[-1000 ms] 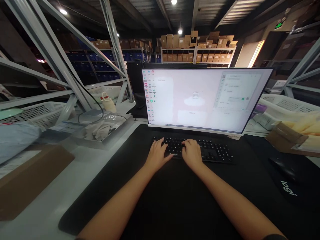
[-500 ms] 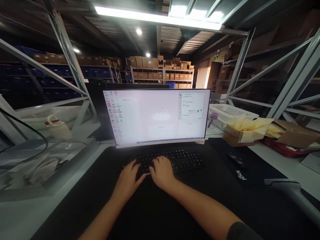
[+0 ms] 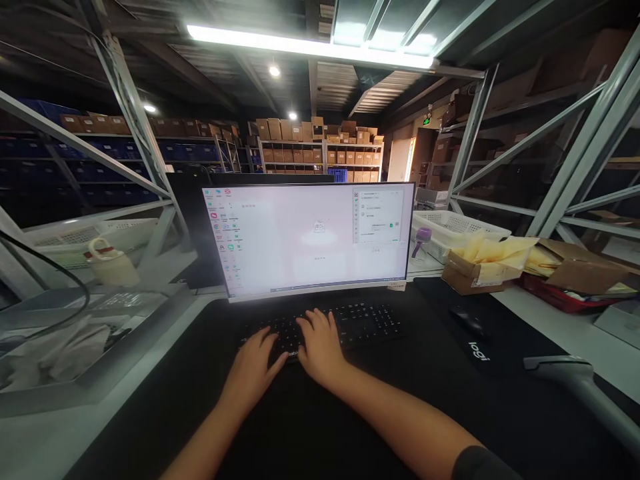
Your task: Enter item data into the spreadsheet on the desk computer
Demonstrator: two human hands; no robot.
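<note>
A black keyboard (image 3: 370,323) lies on a black desk mat (image 3: 310,413) in front of a lit monitor (image 3: 280,240). My left hand (image 3: 251,363) rests over the keyboard's left end, fingers apart on the keys and thumb stretched toward its front edge. Over the middle keys lies my right hand (image 3: 321,347), its fingers spread and slightly bent. Neither hand holds anything. The keys under both hands are partly covered. Icons line the left side of the screen, and a small chat-like window sits at its upper right.
At the right are a mouse (image 3: 469,323) on a mouse pad (image 3: 505,347), a grey handheld scanner (image 3: 565,365) and a cardboard box (image 3: 463,275) of yellow envelopes. A grey tray (image 3: 65,393) with bags stands left. Metal rack posts (image 3: 473,133) flank the desk.
The fingers of my right hand have straightened and spread forward over the keys. My left hand stays in nearly the same place. The view has tilted and shifted slightly.
</note>
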